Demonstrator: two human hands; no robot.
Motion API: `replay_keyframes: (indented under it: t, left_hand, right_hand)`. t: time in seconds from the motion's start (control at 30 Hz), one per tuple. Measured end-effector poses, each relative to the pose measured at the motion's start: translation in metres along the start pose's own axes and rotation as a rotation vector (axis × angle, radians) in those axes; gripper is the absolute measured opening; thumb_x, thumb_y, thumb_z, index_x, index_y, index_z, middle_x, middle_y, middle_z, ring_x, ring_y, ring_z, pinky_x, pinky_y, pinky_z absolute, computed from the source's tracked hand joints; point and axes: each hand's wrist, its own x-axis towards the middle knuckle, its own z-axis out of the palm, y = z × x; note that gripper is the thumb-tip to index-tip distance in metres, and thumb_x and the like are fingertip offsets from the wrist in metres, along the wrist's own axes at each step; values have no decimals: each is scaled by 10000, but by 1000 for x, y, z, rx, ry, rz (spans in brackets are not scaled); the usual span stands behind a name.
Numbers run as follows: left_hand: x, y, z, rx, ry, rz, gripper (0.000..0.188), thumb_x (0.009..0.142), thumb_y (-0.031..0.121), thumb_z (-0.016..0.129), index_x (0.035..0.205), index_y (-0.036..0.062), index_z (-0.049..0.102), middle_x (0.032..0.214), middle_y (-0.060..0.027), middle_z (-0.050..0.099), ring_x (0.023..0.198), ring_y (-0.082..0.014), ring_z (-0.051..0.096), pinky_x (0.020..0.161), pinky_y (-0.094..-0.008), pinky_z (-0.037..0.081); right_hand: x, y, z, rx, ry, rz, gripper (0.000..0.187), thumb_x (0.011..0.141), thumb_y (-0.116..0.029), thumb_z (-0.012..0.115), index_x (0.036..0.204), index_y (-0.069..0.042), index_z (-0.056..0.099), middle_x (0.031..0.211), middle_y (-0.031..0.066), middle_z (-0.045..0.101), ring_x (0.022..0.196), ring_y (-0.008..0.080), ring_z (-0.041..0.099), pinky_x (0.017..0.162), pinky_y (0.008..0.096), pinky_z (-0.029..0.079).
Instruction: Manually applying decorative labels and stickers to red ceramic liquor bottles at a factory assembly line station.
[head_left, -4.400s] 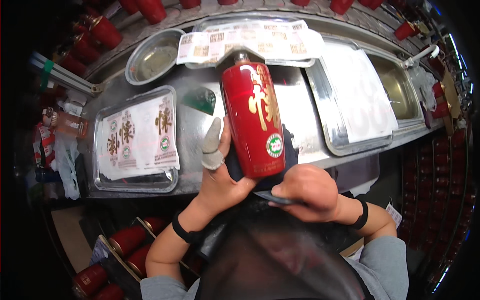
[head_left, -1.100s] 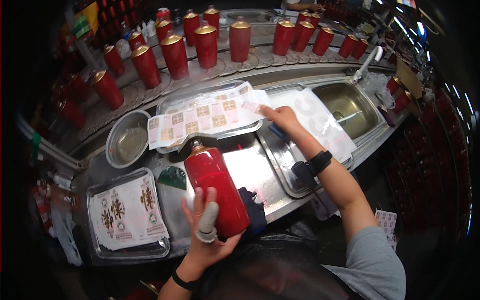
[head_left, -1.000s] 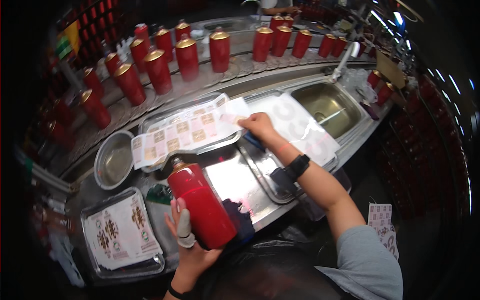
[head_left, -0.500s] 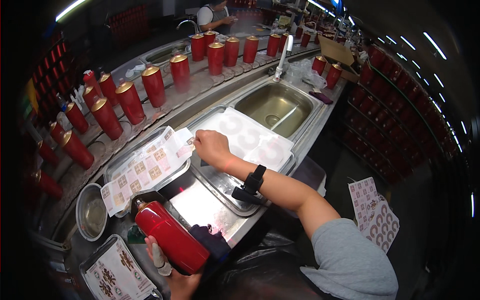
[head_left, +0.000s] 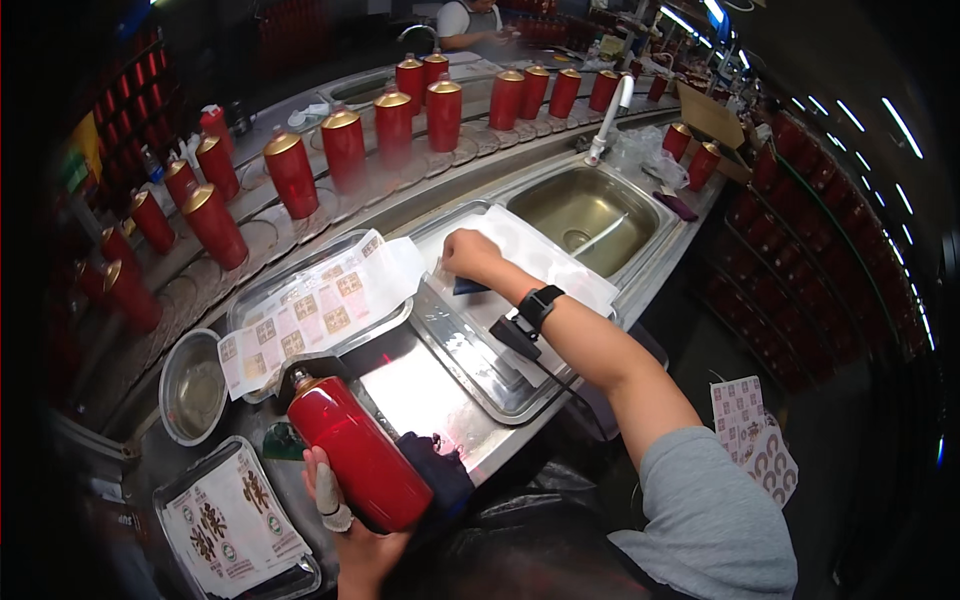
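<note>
My left hand [head_left: 362, 545], with a pale cover on one finger, cradles a glossy red bottle [head_left: 360, 452] from its near left side. The bottle lies tilted, its narrow metal neck toward a dark holder. My right hand [head_left: 472, 255] is closed in a pinch above a metal tray [head_left: 508, 408]; whatever its fingertips hold is too small or hidden. Under that hand are a white sheet with faint curved shapes [head_left: 545, 258] and a small dark blue piece [head_left: 468, 287]. Left of it, a decal sheet with gold and pink squares [head_left: 310, 312] lies over another tray.
A round metal bowl [head_left: 193, 388] and a tray of gold-lettered sheets [head_left: 225, 520] stand at left. A dark cloth [head_left: 435, 468] lies beside the bottle. Beyond are a sink [head_left: 590, 215], a white faucet [head_left: 608, 122] and a line of red bottles [head_left: 290, 175]. A person [head_left: 468, 25] works opposite.
My right hand has moved away from the decal sheet's corner toward the right, over the other tray. The view has shifted; my left hand still holds the bottle.
</note>
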Motion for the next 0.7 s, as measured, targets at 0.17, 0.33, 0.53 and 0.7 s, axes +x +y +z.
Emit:
replay_keyframes:
  t: [0.17, 0.33, 0.53, 0.7]
  left_hand:
    - [8, 9, -13, 80, -202, -61, 1232, 631, 358, 894, 1534, 42, 116, 1569, -265, 115, 1462, -440, 159, 1170, -539, 179]
    - [8, 2, -4, -221, -8, -40, 1238, 678, 164, 877, 1528, 53, -17, 1449, -228, 409, 1267, -337, 523, 1143, -467, 266]
    - [18, 10, -7, -401, 81, -60, 1250, 705, 84, 847, 1536, 92, -87, 1346, -191, 546, 1202, -322, 588, 1120, -457, 298]
    - [10, 8, -12, -184, -54, -135, 1226, 693, 165, 860, 1554, 65, -7, 1518, -221, 329, 1364, -359, 427, 1153, -481, 222]
  right_hand:
    - [-47, -1, -45, -61, 363, -287, 121, 817, -186, 615, 838, -89, 685, 863, 130, 686, 840, 357, 653, 725, 467, 516]
    - [-114, -60, -90, -16, 307, -590, 74, 817, -124, 677, 852, -59, 672, 831, 110, 684, 772, 312, 663, 661, 404, 512]
    - [-185, -143, -136, 290, -204, -633, 100, 805, -13, 717, 901, -17, 691, 778, 102, 678, 683, 200, 647, 598, 300, 478]
    - [-177, -180, -125, 512, -692, -783, 131, 802, -60, 733, 910, 1, 693, 762, 111, 674, 650, 209, 604, 593, 324, 465]
